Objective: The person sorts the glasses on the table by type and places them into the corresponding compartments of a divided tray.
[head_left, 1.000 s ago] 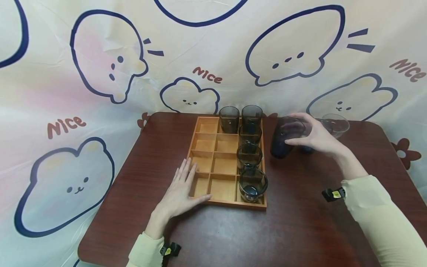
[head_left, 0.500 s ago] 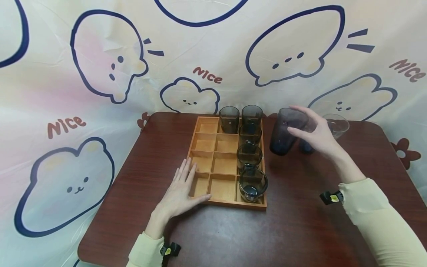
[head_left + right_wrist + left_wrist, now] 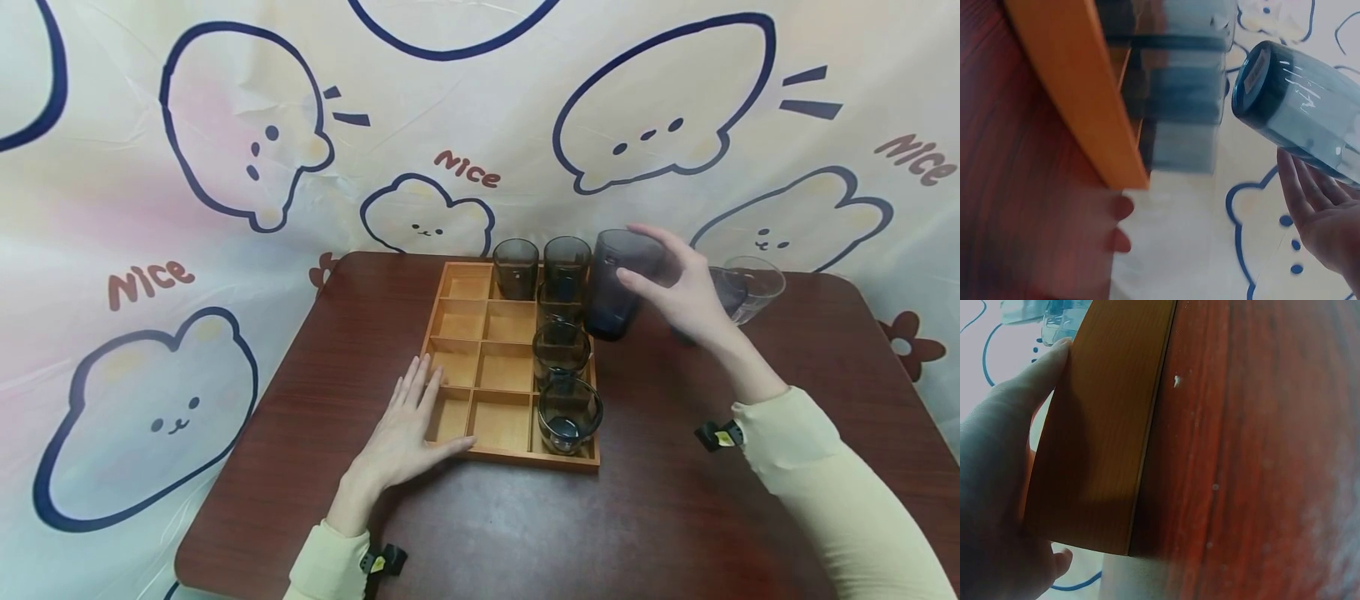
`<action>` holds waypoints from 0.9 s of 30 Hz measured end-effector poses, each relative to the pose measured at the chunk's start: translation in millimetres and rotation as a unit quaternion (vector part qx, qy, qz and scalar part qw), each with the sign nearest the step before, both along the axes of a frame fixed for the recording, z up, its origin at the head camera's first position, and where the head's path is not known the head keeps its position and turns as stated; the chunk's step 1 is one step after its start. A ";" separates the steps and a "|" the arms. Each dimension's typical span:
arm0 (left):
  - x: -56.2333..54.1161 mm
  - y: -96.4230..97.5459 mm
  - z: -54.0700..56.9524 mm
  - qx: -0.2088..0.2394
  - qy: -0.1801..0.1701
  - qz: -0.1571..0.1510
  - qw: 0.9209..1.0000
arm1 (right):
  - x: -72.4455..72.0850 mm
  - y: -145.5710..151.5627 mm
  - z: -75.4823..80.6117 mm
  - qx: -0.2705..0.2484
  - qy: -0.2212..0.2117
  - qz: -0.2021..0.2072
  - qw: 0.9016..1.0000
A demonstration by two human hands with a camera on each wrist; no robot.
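Note:
A tall blue-tinted glass tumbler point(image 3: 613, 292) is in my right hand point(image 3: 686, 287), thumb on the near side and fingers round the back. It is tilted and raised, just off the right edge of the wooden divided tray point(image 3: 504, 367). The right wrist view shows the tumbler's base point(image 3: 1254, 78) turned toward the tray's side wall point(image 3: 1079, 94). My left hand point(image 3: 397, 433) rests with straight fingers over the tray's front left corner. Dark glasses fill the tray's right column, such as the front glass point(image 3: 567, 417); another dark glass point(image 3: 516, 271) stands in the middle column's back compartment.
At the back right, partly behind my right hand, stand a clear flared glass point(image 3: 759, 287) and a dark tinted glass point(image 3: 727, 292). A brown table point(image 3: 510, 533) carries everything. A printed cloth point(image 3: 420, 100) hangs behind its far edge.
My right hand has lifted the tumbler and carried it left to beside the tray. My left hand and the tray have stayed in place.

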State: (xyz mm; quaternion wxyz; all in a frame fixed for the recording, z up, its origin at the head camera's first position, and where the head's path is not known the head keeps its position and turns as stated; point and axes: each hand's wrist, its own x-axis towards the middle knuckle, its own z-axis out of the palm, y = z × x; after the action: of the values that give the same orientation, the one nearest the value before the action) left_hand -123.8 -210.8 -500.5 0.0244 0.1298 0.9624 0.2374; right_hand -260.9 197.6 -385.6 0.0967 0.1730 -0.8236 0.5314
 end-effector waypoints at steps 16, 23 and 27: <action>-2.4 -1.5 -0.8 -0.004 0.000 0.003 1.000 | -27.2 -85.3 18.8 -0.033 -0.021 0.078 0.996; -0.2 -1.8 -1.9 0.000 0.000 -0.001 1.000 | -39.6 -107.3 2.0 -0.025 -0.061 0.090 0.994; -0.6 -2.5 -3.5 -0.005 0.010 -0.005 1.000 | -45.7 -115.0 -10.1 -0.029 -0.075 0.096 0.992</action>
State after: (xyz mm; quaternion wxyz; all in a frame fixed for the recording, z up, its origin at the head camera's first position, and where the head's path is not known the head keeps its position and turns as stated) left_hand -124.3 -213.3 -504.0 0.0165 0.1369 0.9631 0.2310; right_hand -306.6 82.6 -395.7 -0.0122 0.2077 -0.7926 0.5731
